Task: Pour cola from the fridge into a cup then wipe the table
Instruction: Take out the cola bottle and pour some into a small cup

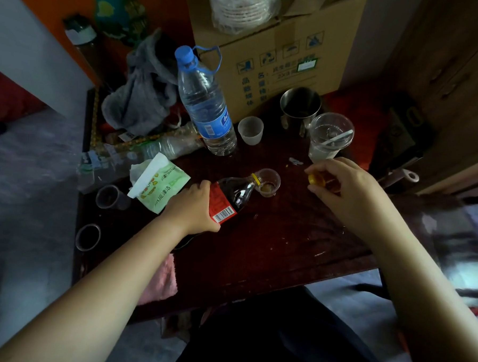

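My left hand [193,206] grips a cola bottle [233,195] with a red label, tilted so its yellow-ringed mouth rests over a small clear plastic cup [269,182]. A little brown cola lies in the bottom of that cup. To the right of the cup, my right hand [340,183] holds the yellow bottle cap [316,180] between its fingers. Both stand on a dark red wooden table [284,238]. A green pack of wipes [160,185] with a tissue sticking out lies to the left of the bottle.
A tall water bottle [206,104], a small translucent cup [250,130], a steel mug [300,106] and a clear cup with a spoon [330,137] stand behind. A cardboard box [280,53] fills the back. Grey cloth [142,98], an empty lying bottle [139,153] and two small cups [111,197] sit left.
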The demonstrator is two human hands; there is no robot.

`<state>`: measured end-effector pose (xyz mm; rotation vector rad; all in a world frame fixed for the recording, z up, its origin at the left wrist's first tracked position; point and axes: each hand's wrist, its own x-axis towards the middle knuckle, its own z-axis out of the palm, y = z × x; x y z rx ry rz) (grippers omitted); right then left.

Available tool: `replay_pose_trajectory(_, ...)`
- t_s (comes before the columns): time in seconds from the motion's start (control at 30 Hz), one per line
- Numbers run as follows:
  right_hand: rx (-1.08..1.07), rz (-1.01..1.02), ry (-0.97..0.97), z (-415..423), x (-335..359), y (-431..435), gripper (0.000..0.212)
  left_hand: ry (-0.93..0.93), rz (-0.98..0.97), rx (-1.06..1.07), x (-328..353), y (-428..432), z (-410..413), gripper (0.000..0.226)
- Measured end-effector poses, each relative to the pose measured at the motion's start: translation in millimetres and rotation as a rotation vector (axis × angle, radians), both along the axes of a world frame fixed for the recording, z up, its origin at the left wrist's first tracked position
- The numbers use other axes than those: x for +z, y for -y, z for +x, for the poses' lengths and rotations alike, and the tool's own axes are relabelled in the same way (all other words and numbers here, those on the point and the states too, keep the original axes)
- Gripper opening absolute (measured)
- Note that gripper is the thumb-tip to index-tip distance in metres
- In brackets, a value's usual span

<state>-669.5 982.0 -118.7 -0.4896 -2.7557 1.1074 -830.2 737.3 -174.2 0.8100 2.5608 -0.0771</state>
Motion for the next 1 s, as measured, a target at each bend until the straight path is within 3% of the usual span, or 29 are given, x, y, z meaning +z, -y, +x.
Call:
replay_pose_trajectory(0.53,0.020,0.014,0.022,3,-1,2,0.026,0.051,0.099,0.064,-2,12,11,0.086)
replay_pose_trajectory(1.0,0.103,-0.041,-0.098,-25,33,36,0.028,0.084,0.576,0.223,9,24,57,0.089)
